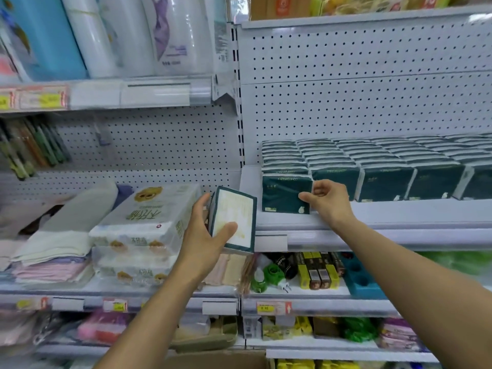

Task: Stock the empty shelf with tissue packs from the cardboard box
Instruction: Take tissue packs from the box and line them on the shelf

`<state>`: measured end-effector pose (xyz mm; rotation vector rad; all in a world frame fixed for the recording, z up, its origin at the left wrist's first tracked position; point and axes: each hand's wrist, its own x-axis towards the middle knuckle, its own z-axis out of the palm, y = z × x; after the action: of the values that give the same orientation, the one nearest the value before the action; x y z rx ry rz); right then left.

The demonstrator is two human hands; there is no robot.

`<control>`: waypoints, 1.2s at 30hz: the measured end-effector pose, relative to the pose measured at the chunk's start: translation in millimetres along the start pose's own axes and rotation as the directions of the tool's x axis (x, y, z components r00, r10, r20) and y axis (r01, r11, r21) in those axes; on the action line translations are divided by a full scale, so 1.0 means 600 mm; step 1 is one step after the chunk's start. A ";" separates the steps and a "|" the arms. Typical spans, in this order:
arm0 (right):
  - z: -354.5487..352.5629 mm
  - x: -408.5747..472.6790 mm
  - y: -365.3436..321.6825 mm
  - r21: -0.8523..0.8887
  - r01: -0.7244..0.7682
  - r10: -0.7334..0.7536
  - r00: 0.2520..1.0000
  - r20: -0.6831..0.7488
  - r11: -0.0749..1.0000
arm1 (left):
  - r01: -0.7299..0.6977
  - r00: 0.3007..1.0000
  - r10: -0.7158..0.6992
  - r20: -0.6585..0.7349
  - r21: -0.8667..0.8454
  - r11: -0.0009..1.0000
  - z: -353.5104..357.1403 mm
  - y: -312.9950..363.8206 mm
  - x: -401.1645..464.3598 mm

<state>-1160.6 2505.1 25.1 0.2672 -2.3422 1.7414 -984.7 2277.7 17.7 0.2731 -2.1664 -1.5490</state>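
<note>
Tissue pack (232, 220), dark green with a pale face, tilted in the left hand (203, 235), thumb across its front, fingers behind; held just left of the shelf (372, 217). Right hand (326, 199) reached forward, fingers loosely curled, fingertips touching the leftmost pack of the stocked row (372, 169). White pegboard (359, 75) behind the shelf. Cardboard box (221, 360) edge below.

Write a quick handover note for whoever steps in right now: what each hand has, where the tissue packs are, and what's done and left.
Left hand: holds one tissue pack, tilted, left of the shelf.
Right hand: fingertips on the front leftmost pack, not gripping.
Done: rows of dark green packs cover the shelf.
Left: shelve the held pack; bare strip at the shelf's left end. Cardboard box is at the bottom edge, contents unseen.
</note>
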 end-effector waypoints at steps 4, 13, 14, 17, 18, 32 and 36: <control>0.003 0.002 -0.002 -0.033 0.015 -0.016 1.000 -0.022 0.999 | 0.010 1.000 -0.010 0.001 -0.020 1.000 0.009 0.007 0.003; 0.002 -0.109 -0.023 -0.359 0.742 -0.683 0.666 0.300 0.566 | 0.070 0.997 -0.071 -0.004 -0.146 0.987 0.017 0.043 -0.003; 0.009 -0.127 -0.025 -0.343 0.824 -0.702 0.565 0.434 0.451 | 0.078 0.997 -0.080 -0.003 -0.178 0.981 0.020 0.047 -0.001; 0.035 -0.158 -0.034 -0.346 0.867 -0.701 0.495 0.513 0.359 | 0.103 0.995 -0.099 0.030 -0.247 0.963 0.032 0.062 -0.002; 0.041 -0.164 -0.039 -0.325 0.847 -0.725 0.529 0.441 0.421 | 0.114 0.993 -0.103 0.058 -0.262 0.958 0.035 0.068 -0.003; 0.007 -0.177 -0.082 0.492 -0.140 -0.015 0.955 0.297 0.859 | -0.025 0.997 0.043 0.065 -0.253 0.967 0.021 0.077 -0.006; -0.010 -0.177 -0.074 0.350 -0.043 -0.067 0.952 0.298 0.936 | -0.111 0.992 0.120 0.027 -0.219 0.969 0.035 0.085 -0.001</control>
<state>-1046.2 2500.1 38.6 0.6524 -2.1893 2.2526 -989.2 2313.4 59.9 0.0444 -1.9816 -1.7180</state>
